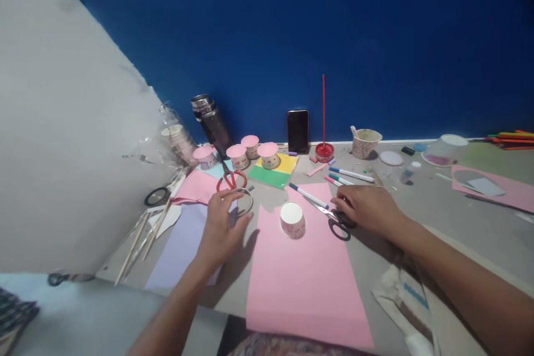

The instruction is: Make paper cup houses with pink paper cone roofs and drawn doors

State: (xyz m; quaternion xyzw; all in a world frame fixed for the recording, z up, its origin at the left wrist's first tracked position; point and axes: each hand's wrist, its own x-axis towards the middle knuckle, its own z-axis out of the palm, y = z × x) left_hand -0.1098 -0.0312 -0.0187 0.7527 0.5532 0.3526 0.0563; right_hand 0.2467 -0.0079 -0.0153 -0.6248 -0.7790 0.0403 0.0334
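My left hand (223,222) rests on a clear tape roll (243,201), its fingers curled around the ring. My right hand (366,207) lies over the black handles of a pair of scissors (334,219), fingers closed on them, the blades pointing left. Between the hands an upturned paper cup (292,219) stands on a long pink paper sheet (304,283). A blue-capped marker (308,196) lies just beyond the cup. Red-handled scissors (231,178) lie behind my left hand.
Several pink-topped cups (250,153), a dark flask (211,119), a phone (297,131) and a red paint pot with a stick (324,150) stand along the blue wall. Wooden sticks (142,242), lilac paper (181,245) and a black tape roll (156,196) lie left; markers (350,174) and pink paper (500,189) right.
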